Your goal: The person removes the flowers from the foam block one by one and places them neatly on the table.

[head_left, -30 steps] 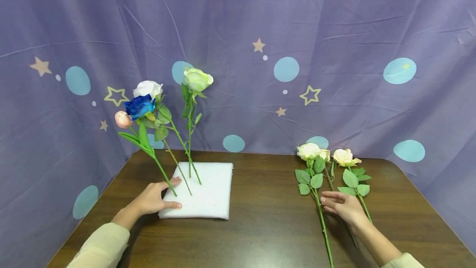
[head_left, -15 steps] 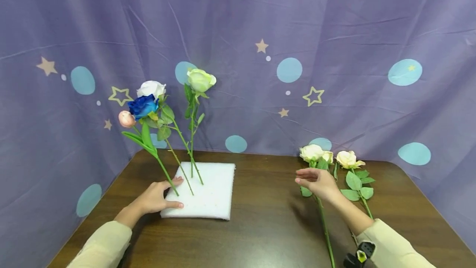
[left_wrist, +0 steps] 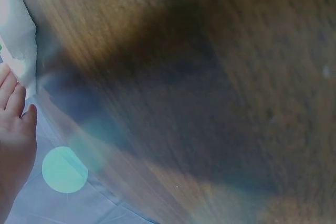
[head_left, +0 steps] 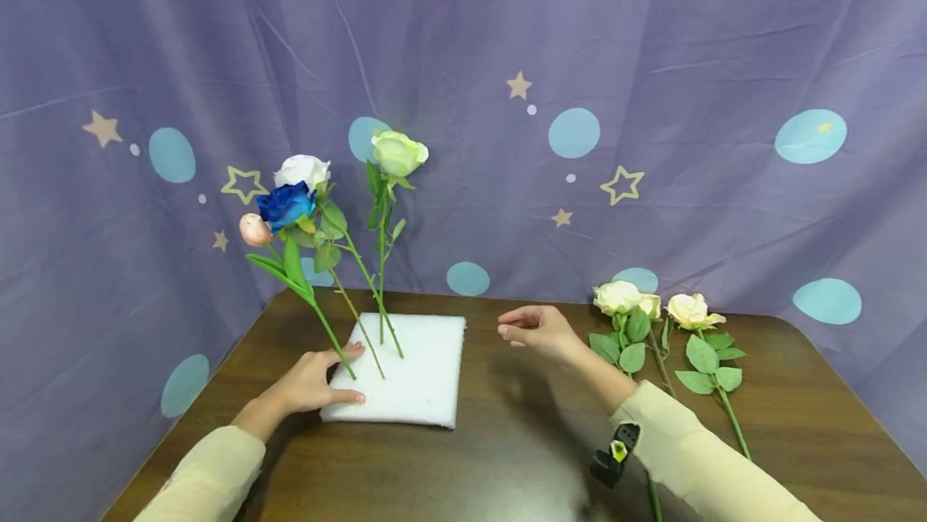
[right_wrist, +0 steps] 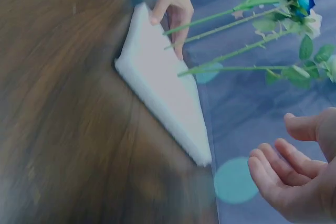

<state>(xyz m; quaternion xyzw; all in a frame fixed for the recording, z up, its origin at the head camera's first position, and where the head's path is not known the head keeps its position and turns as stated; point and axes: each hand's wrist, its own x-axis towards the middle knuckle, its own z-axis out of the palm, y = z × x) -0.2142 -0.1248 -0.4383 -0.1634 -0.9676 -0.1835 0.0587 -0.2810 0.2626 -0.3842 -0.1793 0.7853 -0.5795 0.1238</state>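
Note:
A white foam block [head_left: 423, 377] lies on the table with several flower stems standing in it. My left hand [head_left: 307, 381] rests on its left edge, thumb and fingers spread around the pink tulip's [head_left: 255, 230] stem. A blue rose [head_left: 287, 206], a white rose [head_left: 302, 173] and a pale green rose [head_left: 400, 154] also rise from the block, leaning at different angles. My right hand [head_left: 541, 330] is above the table, right of the block, with loosely bent fingers and nothing in them. In the right wrist view, its fingers [right_wrist: 289, 166] and thumb stand apart.
Cream roses [head_left: 618, 297] with long leafy stems lie at the table's right, partly under my right forearm; another cream rose [head_left: 691, 311] lies farther right. A purple curtain [head_left: 463, 63] hangs behind the brown table [head_left: 507, 458].
My right hand has lifted from the cream roses and moved left toward the foam block, holding nothing. My left hand stays on the block. The head view has shifted slightly.

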